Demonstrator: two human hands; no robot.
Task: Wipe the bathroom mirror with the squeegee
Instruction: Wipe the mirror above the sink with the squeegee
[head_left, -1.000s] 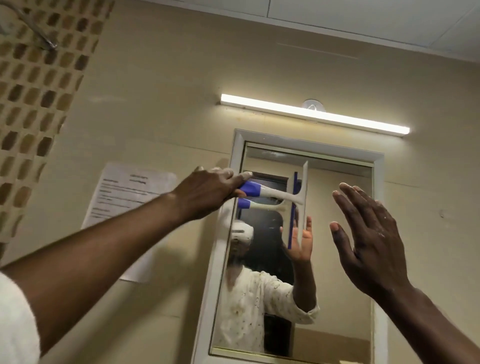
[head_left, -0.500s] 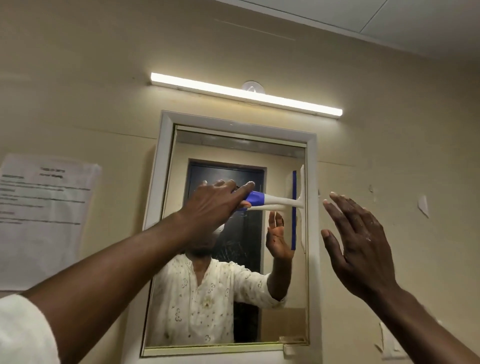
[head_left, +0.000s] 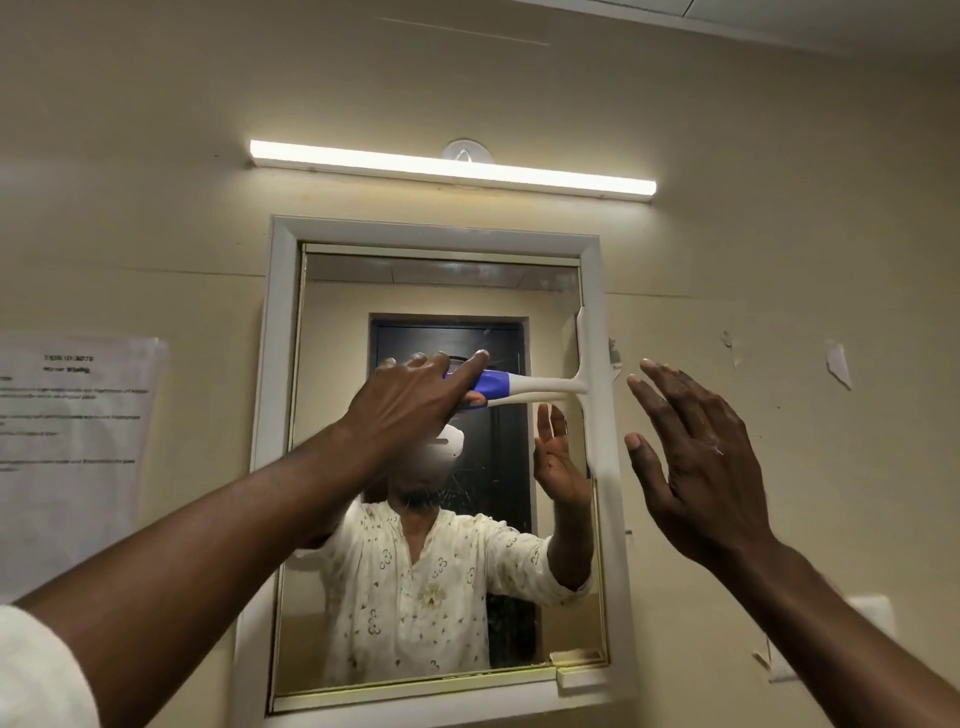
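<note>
Your left hand (head_left: 415, 400) closes its grip on the squeegee (head_left: 540, 387) handle; the upright blade lies against the mirror (head_left: 363, 291) frame's right edge. Your right hand (head_left: 696, 462) is spread wide, holding nothing, beside it.

Beige wall (head_left: 156, 130) carries everything here. Fixed to it: white-framed mirror (head_left: 311, 519), centre, lower half; lit tube light (head_left: 452, 169) just above mirror's top edge, w/ small round white fitting (head_left: 466, 151) touching its upper side. Printed paper sheet (head_left: 72, 452) stuck flat on wall left of mirror, text too blurred to read. Right of mirror, torn paper scraps (head_left: 837, 364) stuck on wall, well apart from frame. White switch plate (head_left: 872, 613) low on wall toward right edge, partly hidden by forearm. Squeegee (head_left: 597, 405) blade lies vertical against mirror's right edge, overlapping the frame.
</note>
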